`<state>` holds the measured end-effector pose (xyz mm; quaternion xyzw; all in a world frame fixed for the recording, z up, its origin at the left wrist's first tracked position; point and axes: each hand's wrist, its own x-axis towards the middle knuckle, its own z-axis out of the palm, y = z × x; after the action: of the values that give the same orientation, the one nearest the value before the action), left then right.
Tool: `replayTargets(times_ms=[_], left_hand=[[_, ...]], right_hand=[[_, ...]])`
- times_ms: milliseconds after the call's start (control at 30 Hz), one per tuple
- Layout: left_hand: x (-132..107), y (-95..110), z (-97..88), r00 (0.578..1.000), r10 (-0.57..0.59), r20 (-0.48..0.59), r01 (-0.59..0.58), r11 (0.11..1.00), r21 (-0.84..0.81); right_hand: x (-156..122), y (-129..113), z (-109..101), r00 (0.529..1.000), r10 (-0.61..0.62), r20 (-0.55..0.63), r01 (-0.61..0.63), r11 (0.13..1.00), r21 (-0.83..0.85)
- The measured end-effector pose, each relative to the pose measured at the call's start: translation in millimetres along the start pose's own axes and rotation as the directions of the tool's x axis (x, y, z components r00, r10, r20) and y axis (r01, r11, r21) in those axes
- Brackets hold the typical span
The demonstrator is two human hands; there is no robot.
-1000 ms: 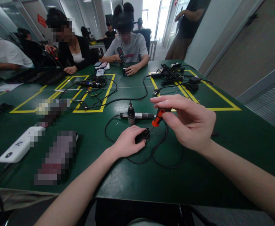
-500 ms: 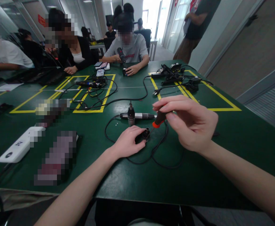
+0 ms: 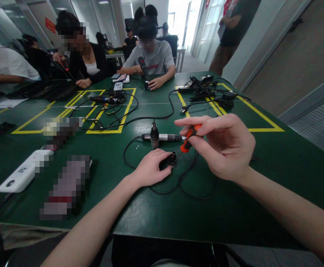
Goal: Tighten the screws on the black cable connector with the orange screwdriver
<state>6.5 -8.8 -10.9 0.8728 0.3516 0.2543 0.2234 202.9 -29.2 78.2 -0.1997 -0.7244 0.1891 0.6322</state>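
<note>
My left hand [image 3: 153,168] rests on the table, thumb and fingers closed round a small dark cylindrical part [image 3: 172,158] with a narrow metal neck. My right hand [image 3: 220,144] pinches the handle of an orange and black screwdriver [image 3: 189,139]. Its thin shaft slants down to the side of the dark part; whether the tip sits in a screw is too small to tell. Just beyond stands an upright black and grey tool piece [image 3: 154,135] with a thin metal tip. Behind that piece lies a silver and black pen-shaped tool [image 3: 167,137] with a cord.
A black cable [image 3: 188,174] loops over the green table by my hands. To the left are a white power strip [image 3: 23,172] and a blurred flat object [image 3: 67,185]. Farther back lie tangled cords [image 3: 203,89]. Across the table a person [image 3: 156,55] holds a dark power tool.
The screwdriver handle has turned in my right fingers, showing more orange, and the right index finger has stretched farther left. My left hand stays put on the dark part.
</note>
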Motion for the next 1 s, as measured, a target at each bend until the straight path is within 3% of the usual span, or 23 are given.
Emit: replayTargets(times_ms=[200, 400, 633, 1000], left_hand=[[0.5, 1.1, -1.0, 1.000, 0.010, 0.004, -0.010, 1.000, -0.015], [0.8, 1.0, -1.4, 1.000, 0.006, 0.010, -0.006, 1.000, -0.013], [0.7, 1.6, -1.3, 1.000, 0.019, 0.003, -0.019, 1.000, -0.019], [-0.2, -0.3, -0.6, 0.999, 0.032, -0.005, -0.032, 0.999, -0.018]], right_hand=[[-1.3, -0.3, -0.8, 0.999, 0.034, 0.008, -0.034, 0.999, 0.018], [3.5, 1.2, -5.0, 0.999, -0.016, -0.037, 0.011, 0.993, -0.119], [2.5, 3.8, -7.6, 0.998, -0.048, 0.028, 0.050, 0.993, -0.103], [2.2, 2.8, -7.7, 0.999, -0.048, 0.000, 0.047, 0.988, -0.147]])
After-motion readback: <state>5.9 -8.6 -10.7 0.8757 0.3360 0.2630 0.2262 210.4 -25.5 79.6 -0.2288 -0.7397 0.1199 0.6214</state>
